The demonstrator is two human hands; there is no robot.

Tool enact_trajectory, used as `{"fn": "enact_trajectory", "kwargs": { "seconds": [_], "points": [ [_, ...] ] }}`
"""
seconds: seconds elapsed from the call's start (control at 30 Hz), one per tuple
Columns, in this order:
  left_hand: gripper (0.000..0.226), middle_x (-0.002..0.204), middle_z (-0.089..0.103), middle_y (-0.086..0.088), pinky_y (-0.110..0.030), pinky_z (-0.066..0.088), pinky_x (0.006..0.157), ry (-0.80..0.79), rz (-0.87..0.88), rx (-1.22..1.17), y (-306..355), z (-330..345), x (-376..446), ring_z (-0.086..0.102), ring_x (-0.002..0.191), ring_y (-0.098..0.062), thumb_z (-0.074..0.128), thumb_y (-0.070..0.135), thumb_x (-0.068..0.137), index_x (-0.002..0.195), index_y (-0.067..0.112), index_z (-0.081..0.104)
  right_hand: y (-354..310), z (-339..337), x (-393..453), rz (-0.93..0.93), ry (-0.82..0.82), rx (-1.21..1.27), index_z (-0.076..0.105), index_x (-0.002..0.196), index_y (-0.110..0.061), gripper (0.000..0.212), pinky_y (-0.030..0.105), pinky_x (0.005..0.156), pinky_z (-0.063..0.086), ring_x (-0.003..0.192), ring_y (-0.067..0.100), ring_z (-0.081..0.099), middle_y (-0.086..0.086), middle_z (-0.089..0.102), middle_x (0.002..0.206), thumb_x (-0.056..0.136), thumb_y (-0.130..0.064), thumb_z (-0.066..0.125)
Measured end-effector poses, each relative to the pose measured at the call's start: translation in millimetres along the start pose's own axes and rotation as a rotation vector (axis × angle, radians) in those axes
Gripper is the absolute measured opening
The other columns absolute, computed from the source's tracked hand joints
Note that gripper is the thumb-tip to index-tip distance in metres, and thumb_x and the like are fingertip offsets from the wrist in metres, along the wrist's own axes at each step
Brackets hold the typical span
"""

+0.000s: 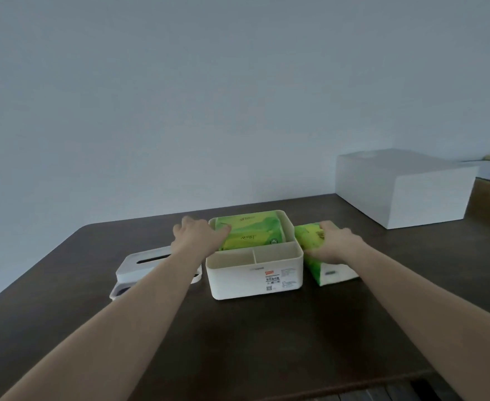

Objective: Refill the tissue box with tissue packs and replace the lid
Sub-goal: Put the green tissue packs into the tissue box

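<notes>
A white tissue box (255, 277) stands open on the dark table, with two small empty compartments at its front. A green tissue pack (252, 234) lies in its rear compartment. My left hand (199, 235) rests on the box's left rim, fingers touching that pack's left end. A second green tissue pack (321, 267) lies on the table just right of the box, and my right hand (334, 241) grips it from above. The white lid (148, 263) with a dark slot lies left of the box, partly hidden by my left forearm.
A large white closed box (402, 189) sits at the table's back right. The dark wooden table (252, 342) meets a plain wall behind. The table's near edge runs along the bottom right, with floor below it.
</notes>
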State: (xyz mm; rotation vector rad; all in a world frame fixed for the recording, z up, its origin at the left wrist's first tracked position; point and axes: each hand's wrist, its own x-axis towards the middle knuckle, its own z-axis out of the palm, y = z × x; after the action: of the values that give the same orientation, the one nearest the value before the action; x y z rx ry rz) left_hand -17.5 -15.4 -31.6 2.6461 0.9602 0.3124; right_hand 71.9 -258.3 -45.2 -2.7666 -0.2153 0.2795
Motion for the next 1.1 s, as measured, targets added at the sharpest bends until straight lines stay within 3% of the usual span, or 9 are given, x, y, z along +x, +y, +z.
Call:
{"fn": "enact_trajectory", "kwargs": {
  "seconds": [0.07, 0.13, 0.27, 0.43, 0.57, 0.67, 0.77, 0.9, 1.1],
  "points": [
    [0.069, 0.121, 0.058, -0.011, -0.038, 0.036, 0.090, -0.043, -0.010, -0.003, 1, 4, 3, 0.044, 0.123, -0.031, 0.037, 0.062, 0.077, 0.113, 0.012, 0.068, 4, 1, 1, 0.001, -0.007, -0.042, 0.012, 0.150, -0.034, 0.105, 0.050, 0.103, 0.042, 0.130, 0.040, 0.039, 0.019, 0.033, 0.146, 0.066, -0.068, 0.065],
    [0.045, 0.113, 0.063, -0.012, -0.034, 0.037, 0.082, -0.016, -0.029, -0.086, 4, 5, 4, 0.051, 0.113, -0.032, 0.047, 0.041, 0.079, 0.102, 0.010, 0.070, 6, 2, 5, -0.007, -0.015, -0.073, 0.009, 0.150, -0.034, 0.104, 0.049, 0.102, 0.043, 0.130, 0.041, 0.038, 0.020, 0.032, 0.145, 0.069, -0.059, 0.067],
    [0.012, 0.069, 0.055, -0.005, -0.028, 0.037, 0.057, 0.065, -0.070, -0.568, 13, 1, 2, 0.051, 0.068, -0.024, 0.055, 0.014, 0.081, 0.075, 0.009, 0.064, 10, -1, 11, -0.010, 0.023, 0.015, 0.014, 0.148, -0.037, 0.094, 0.049, 0.099, 0.044, 0.126, 0.040, 0.038, 0.018, 0.038, 0.139, 0.069, -0.042, 0.065],
    [0.019, 0.063, 0.048, 0.000, -0.029, 0.037, 0.062, 0.221, -0.068, -0.882, 19, -19, 10, 0.041, 0.058, -0.019, 0.058, 0.018, 0.085, 0.068, 0.013, 0.053, 10, -13, 18, -0.041, 0.194, 0.254, 0.033, 0.135, -0.036, 0.087, 0.047, 0.097, 0.043, 0.121, 0.038, 0.043, 0.015, 0.049, 0.129, 0.054, -0.047, 0.061],
    [0.027, 0.061, 0.046, 0.001, -0.026, 0.033, 0.053, 0.370, -0.058, -0.867, 14, -28, 30, 0.040, 0.054, -0.017, 0.056, 0.027, 0.091, 0.070, 0.011, 0.052, -3, -32, 18, -0.307, 0.393, 0.446, 0.038, 0.134, -0.038, 0.086, 0.045, 0.100, 0.044, 0.118, 0.036, 0.050, 0.013, 0.054, 0.128, 0.053, -0.045, 0.067],
    [0.022, 0.062, 0.047, 0.002, -0.027, 0.035, 0.056, 0.420, -0.056, -0.818, 8, -28, 49, 0.044, 0.058, -0.021, 0.055, 0.028, 0.092, 0.081, 0.008, 0.056, -22, -45, 8, -0.597, 0.447, 0.368, 0.043, 0.138, -0.032, 0.088, 0.042, 0.104, 0.039, 0.119, 0.032, 0.048, 0.012, 0.053, 0.129, 0.054, -0.037, 0.070],
    [0.022, 0.064, 0.051, -0.003, -0.032, 0.042, 0.061, 0.385, -0.089, -0.791, -1, -20, 70, 0.051, 0.070, -0.029, 0.057, 0.026, 0.091, 0.080, 0.008, 0.057, -40, -48, 0, -0.774, 0.355, 0.187, 0.040, 0.139, -0.039, 0.091, 0.042, 0.107, 0.035, 0.127, 0.030, 0.038, 0.006, 0.043, 0.137, 0.051, -0.045, 0.063],
    [0.026, 0.063, 0.057, -0.005, -0.047, 0.056, 0.085, 0.276, -0.161, -0.821, -14, -6, 93, 0.062, 0.075, -0.031, 0.060, 0.021, 0.089, 0.065, 0.014, 0.052, -62, -41, 6, -0.834, 0.204, -0.001, 0.036, 0.141, -0.045, 0.089, 0.046, 0.112, 0.030, 0.135, 0.027, 0.027, 0.002, 0.033, 0.146, 0.057, -0.041, 0.063],
    [0.027, 0.062, 0.056, -0.005, -0.046, 0.056, 0.093, 0.118, -0.235, -0.857, -31, 17, 116, 0.056, 0.051, -0.020, 0.063, 0.013, 0.089, 0.064, 0.011, 0.053, -77, -35, 22, -0.891, 0.035, -0.231, 0.040, 0.139, -0.047, 0.078, 0.042, 0.115, 0.025, 0.136, 0.026, 0.022, 0.000, 0.030, 0.149, 0.072, -0.026, 0.073]
  ]
}}
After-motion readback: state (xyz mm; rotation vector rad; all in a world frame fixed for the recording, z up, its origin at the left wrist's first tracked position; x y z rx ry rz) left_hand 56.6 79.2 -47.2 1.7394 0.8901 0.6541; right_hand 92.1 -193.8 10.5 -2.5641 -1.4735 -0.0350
